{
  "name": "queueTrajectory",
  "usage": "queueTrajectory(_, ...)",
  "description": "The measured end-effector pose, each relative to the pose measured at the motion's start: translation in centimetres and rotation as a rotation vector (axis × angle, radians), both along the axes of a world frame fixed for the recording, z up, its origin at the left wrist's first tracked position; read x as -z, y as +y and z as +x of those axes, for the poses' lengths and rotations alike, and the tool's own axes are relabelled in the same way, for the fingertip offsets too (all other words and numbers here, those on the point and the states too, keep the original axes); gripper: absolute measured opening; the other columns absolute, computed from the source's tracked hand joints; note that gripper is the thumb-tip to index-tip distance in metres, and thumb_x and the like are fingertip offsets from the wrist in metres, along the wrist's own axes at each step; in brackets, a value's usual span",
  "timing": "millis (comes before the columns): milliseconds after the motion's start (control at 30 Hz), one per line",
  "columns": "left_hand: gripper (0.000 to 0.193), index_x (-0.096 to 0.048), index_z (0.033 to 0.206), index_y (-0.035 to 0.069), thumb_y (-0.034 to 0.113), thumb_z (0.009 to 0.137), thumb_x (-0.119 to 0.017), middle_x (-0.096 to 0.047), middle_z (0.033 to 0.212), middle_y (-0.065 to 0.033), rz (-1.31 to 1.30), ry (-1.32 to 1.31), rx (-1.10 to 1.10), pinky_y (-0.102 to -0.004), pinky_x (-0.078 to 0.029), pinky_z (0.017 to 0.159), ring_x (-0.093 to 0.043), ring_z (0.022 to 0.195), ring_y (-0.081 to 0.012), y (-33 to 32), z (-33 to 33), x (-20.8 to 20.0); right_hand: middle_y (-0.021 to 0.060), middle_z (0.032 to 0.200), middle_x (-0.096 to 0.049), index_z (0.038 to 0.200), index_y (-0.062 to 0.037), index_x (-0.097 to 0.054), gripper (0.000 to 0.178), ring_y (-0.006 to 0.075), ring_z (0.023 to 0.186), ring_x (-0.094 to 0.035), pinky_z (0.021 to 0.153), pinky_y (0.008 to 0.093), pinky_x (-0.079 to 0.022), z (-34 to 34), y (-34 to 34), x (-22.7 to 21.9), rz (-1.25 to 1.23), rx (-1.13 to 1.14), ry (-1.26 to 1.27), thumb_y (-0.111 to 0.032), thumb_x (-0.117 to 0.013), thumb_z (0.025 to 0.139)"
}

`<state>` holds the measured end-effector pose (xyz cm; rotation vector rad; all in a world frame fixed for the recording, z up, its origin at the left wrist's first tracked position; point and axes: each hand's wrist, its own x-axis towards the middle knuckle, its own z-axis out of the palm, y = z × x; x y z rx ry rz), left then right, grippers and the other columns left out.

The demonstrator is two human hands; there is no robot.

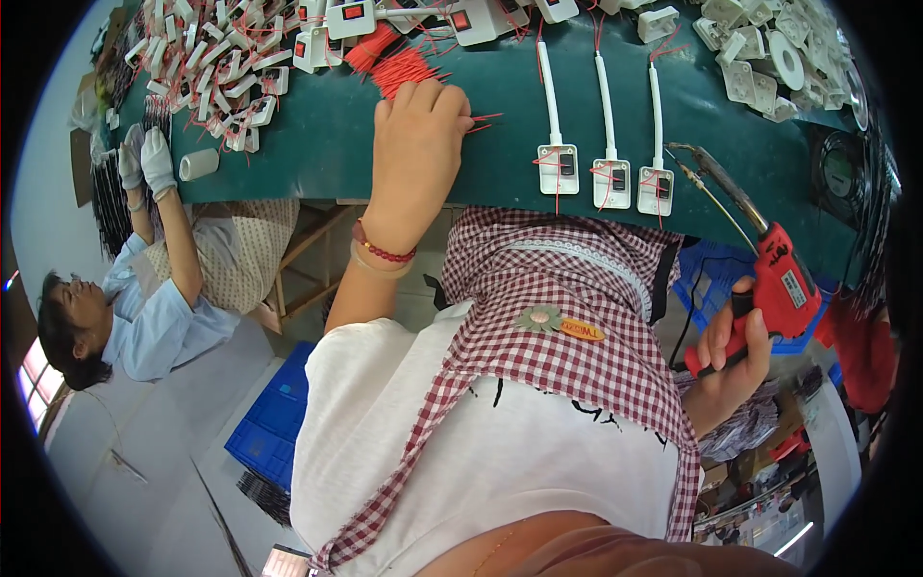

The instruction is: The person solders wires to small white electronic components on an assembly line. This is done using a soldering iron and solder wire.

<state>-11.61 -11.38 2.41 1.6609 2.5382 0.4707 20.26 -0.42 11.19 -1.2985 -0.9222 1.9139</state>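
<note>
My left hand [418,144] is over the green table, its fingers curled and closed. Thin red wires [487,124] poke out past its fingertips, and a bundle of short red wires [404,69] lies just beyond it. My right hand [735,351] grips the handle of a red soldering gun [784,284], whose tip points up and left over the table edge. Left of that tip, three open white switch boxes [558,170] sit in a row near the edge. Each has a black switch, red wires and a white cable running away from me.
Many small white wired parts [216,67] are heaped at the far left. White plastic housings [769,58] pile up at the far right, above a black coil [835,168]. A white cylinder [199,164] lies near a gloved co-worker [159,288] at left. Blue crates [274,418] stand below.
</note>
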Motion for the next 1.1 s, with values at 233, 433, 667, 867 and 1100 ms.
queueTrajectory(233, 0.008, -0.059, 0.082, 0.007, 0.009, 0.076, -0.064, -0.053, 0.08, -0.0062, 0.099, -0.085, 0.076, -0.0369, -0.038, 0.073, -0.051, 0.083, -0.0247, 0.3, -0.2, -0.7, 0.0054, 0.057, -0.049, 0.112, 0.0038, -0.043, 0.033, 0.0053, 0.035, -0.035, 0.033, 0.0188, -0.031, -0.2, 0.2, 0.0, -0.006, -0.061, 0.045, -0.022, -0.048, 0.092)
queueTrajectory(433, 0.008, -0.059, 0.081, 0.005, 0.004, 0.074, -0.064, -0.054, 0.077, -0.0053, 0.163, -0.334, 0.096, -0.0349, -0.039, 0.071, -0.053, 0.076, -0.0239, 0.9, 1.8, -1.4, 0.0057, 0.051, -0.044, 0.108, 0.0069, -0.044, 0.039, 0.0072, 0.034, -0.033, 0.034, 0.021, -0.033, -1.5, -0.3, -0.7, -0.033, -0.036, -0.068, -0.025, -0.053, 0.087)
queueTrajectory(667, 0.013, -0.058, 0.076, 0.007, 0.002, 0.068, -0.066, -0.053, 0.076, -0.0036, 0.189, -0.361, 0.168, -0.0334, -0.038, 0.073, -0.052, 0.076, -0.021, 1.4, 4.5, -1.5, 0.0067, 0.052, -0.047, 0.106, 0.0075, -0.046, 0.04, 0.007, 0.035, -0.036, 0.035, 0.0205, -0.033, -1.3, -0.5, -0.9, -0.059, -0.15, -0.122, -0.024, -0.056, 0.084)
queueTrajectory(867, 0.013, -0.053, 0.076, 0.006, 0.001, 0.068, -0.062, -0.062, 0.103, -0.0013, 0.22, -0.363, 0.207, -0.0321, -0.037, 0.076, -0.056, 0.086, -0.0182, 1.7, 5.0, -0.3, 0.0077, 0.053, -0.049, 0.105, 0.0077, -0.048, 0.037, 0.0078, 0.036, -0.038, 0.036, 0.0207, -0.034, -2.0, -0.8, -1.2, -0.107, -0.201, -0.151, -0.022, -0.057, 0.084)
queueTrajectory(1100, 0.013, -0.05, 0.074, 0.006, 0.002, 0.069, -0.061, -0.063, 0.111, 0.0007, 0.177, -0.347, 0.354, -0.033, -0.036, 0.08, -0.056, 0.089, -0.0166, 2.1, 3.9, -0.3, 0.0084, 0.054, -0.05, 0.105, 0.0074, -0.048, 0.033, 0.0082, 0.038, -0.04, 0.037, 0.0212, -0.036, -2.5, -0.8, -1.3, -0.133, -0.217, -0.166, -0.018, -0.056, 0.084)
